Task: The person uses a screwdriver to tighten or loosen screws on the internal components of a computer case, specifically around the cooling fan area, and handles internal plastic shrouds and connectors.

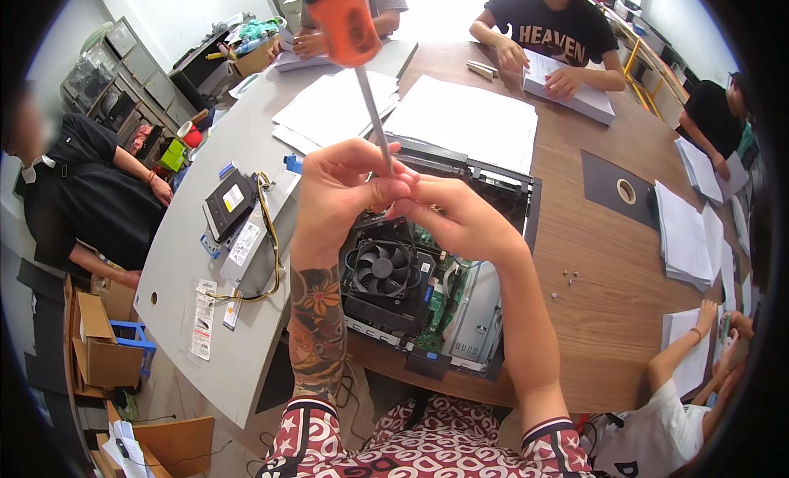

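Note:
Over an opened desktop computer case (pixel 472 314), my two hands meet with their fingertips together. My left hand (pixel 335 186) is closed around the metal shaft of a screwdriver (pixel 345 26), whose orange handle points up and away. The shaft's lower end disappears between the fingers. My right hand (pixel 464 219) pinches at that same end; what lies in its fingertips is too small and covered to make out. Below the hands, a black cooling fan (pixel 380 268) sits in the case beside a green circuit board (pixel 436 318).
Left of the case lie a removed disc drive (pixel 232 203), a silver power supply (pixel 246 246) with cables and a clear plastic package (pixel 202 322). Several small screws (pixel 567 274) are on the right. Beyond are paper stacks (pixel 464 120), a tape roll (pixel 626 192) and other people.

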`<control>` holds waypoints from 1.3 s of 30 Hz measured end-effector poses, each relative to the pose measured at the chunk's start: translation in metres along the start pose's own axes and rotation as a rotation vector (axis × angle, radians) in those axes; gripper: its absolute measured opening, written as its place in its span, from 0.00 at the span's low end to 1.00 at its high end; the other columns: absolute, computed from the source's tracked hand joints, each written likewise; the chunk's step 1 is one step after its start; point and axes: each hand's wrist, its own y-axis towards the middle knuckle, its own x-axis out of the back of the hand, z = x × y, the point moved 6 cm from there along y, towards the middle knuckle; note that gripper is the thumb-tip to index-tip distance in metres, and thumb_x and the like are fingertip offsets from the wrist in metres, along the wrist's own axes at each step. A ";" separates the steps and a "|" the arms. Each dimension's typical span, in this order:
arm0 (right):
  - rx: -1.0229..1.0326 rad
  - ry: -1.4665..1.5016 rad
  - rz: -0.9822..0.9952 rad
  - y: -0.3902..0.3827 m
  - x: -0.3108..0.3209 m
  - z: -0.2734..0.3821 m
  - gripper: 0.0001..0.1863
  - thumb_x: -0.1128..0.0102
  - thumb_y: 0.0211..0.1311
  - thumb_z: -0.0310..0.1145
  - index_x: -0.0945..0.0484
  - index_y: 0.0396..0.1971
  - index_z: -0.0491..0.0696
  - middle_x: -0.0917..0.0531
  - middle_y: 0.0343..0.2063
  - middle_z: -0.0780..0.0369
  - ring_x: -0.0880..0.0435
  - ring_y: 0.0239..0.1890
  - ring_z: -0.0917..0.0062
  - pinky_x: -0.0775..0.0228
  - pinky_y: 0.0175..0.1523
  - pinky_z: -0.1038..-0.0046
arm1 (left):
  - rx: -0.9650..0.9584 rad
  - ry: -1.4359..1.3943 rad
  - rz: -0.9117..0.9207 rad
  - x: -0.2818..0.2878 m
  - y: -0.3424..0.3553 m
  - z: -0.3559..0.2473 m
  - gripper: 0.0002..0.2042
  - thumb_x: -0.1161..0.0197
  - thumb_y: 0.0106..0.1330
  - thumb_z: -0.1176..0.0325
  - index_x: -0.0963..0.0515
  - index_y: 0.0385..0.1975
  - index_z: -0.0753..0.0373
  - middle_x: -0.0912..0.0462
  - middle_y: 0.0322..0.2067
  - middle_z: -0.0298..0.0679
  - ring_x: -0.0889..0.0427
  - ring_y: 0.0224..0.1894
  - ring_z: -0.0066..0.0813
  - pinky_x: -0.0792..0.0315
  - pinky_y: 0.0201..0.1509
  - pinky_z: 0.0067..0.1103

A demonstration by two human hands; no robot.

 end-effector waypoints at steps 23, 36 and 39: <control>-0.088 0.343 -0.758 -0.014 0.052 -0.013 0.15 0.50 0.74 0.40 0.19 0.39 0.44 0.40 0.14 0.77 0.45 0.16 0.94 0.58 0.20 0.84 | 0.275 1.377 0.534 -0.074 -0.045 0.061 0.04 0.40 0.53 0.69 0.23 0.26 0.61 0.19 0.29 0.43 0.17 0.35 0.43 0.26 0.41 0.36; -0.052 0.163 -0.625 -0.007 0.029 -0.010 0.12 0.45 0.71 0.36 0.17 0.37 0.44 0.37 0.14 0.75 0.44 0.18 0.92 0.54 0.23 0.81 | 0.486 1.297 0.704 -0.078 -0.034 0.082 0.09 0.39 0.49 0.72 0.23 0.31 0.66 0.18 0.34 0.48 0.17 0.40 0.46 0.22 0.42 0.36; -0.028 0.157 -0.618 -0.008 0.030 -0.011 0.11 0.45 0.71 0.35 0.18 0.37 0.44 0.38 0.14 0.75 0.44 0.18 0.91 0.54 0.22 0.81 | 0.590 1.362 0.799 -0.087 -0.033 0.075 0.11 0.38 0.50 0.71 0.22 0.33 0.69 0.18 0.36 0.51 0.17 0.42 0.47 0.21 0.45 0.35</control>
